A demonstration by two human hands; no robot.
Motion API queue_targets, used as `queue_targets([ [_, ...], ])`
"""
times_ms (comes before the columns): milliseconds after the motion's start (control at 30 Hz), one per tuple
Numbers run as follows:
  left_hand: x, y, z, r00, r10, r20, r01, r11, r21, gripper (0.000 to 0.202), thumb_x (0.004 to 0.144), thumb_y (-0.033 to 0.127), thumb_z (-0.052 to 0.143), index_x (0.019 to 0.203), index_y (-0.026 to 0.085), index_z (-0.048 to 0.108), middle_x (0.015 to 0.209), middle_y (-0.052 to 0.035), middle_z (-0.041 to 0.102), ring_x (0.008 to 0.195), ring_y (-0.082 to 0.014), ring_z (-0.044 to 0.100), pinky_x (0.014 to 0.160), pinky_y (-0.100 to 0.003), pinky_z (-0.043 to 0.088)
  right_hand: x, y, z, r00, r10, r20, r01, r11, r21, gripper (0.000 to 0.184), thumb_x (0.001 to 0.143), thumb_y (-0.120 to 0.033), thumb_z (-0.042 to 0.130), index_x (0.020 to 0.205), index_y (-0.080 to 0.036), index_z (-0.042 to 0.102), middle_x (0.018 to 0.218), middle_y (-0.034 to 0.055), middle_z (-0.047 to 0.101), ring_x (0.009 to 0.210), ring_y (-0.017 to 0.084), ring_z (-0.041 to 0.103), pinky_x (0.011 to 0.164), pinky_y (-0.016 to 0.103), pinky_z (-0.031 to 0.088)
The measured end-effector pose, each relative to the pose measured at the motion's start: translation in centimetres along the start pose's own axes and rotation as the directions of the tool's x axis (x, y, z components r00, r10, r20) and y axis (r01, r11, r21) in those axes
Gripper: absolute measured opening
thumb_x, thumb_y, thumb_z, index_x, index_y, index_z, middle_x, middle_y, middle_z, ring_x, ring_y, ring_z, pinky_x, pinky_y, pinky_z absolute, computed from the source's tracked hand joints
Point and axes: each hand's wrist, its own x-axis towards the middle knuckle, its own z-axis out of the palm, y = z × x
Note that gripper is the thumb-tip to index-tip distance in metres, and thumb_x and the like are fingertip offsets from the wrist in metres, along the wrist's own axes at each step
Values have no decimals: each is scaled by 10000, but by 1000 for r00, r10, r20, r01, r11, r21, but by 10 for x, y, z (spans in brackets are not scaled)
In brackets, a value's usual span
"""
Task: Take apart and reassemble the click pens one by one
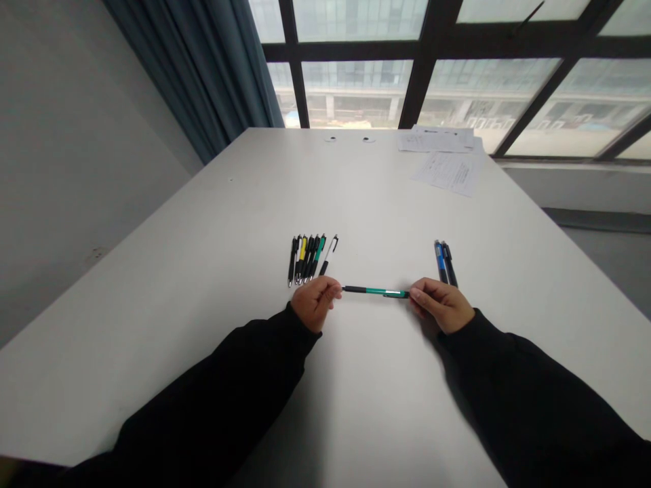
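A green pen (pixel 376 291) with a black grip is stretched level between my two hands. My left hand (pixel 316 301) pinches its tip end. At the clip end, the fingers of my right hand (pixel 441 303) are closed on it. Just beyond my left hand lies a row of several pens, among them a yellow pen (pixel 302 252), a green pen (pixel 319 249) and black ones. A white pen (pixel 330 251) lies slanted at that row's right side. Beyond my right hand, a blue pen (pixel 440 261) and a black pen (pixel 449 263) lie side by side, their near ends partly hidden.
All this is on a large white table (pixel 244 224). Printed papers (pixel 442 163) lie at its far right corner, and two small cable holes (pixel 369 140) sit near the far edge. Behind are a blue curtain (pixel 203 68) and a dark-framed window (pixel 356 51).
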Motion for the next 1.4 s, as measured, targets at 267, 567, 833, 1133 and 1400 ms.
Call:
queue_targets([
  [267,-2,-2,1,1000,-13,21,14,1000,-27,303,934,337,440,757,153,604,643,-10,644,470,-78,535,498,-199,435,-2,-9,0,1000,18,20,-14,981,-192,447,859,-569,529,639,-180,533,471,-39,459,416,82,359,424,241,261],
  [567,-2,2,0,1000,-24,18,25,1000,-18,312,931,343,431,745,155,597,640,-14,642,464,-79,535,486,-199,438,-2,-9,-1,1000,15,10,-12,955,-297,493,896,-581,451,611,-185,517,454,-40,424,408,90,342,424,253,239],
  [833,-1,1,1,1000,-13,21,14,1000,-12,315,932,341,427,740,153,592,620,-9,635,451,-76,531,478,-196,436,-2,-13,-1,999,-13,29,22,937,-348,535,910,-583,417,553,-190,489,452,-34,411,410,94,341,423,259,246],
  [1133,-2,-1,2,998,-50,27,50,998,-28,328,935,377,425,761,157,594,641,-11,636,469,-77,534,468,-193,430,-3,-15,0,999,-20,38,32,935,-354,569,914,-597,394,516,-194,447,444,-34,370,416,96,315,437,267,231],
  [1400,-3,-2,0,995,-38,94,35,999,28,457,943,455,347,627,182,531,488,15,505,440,-94,469,456,-213,381,-5,-17,3,1000,-29,-12,21,912,-411,604,913,-606,369,474,-197,440,415,-29,364,406,101,327,439,269,245],
])
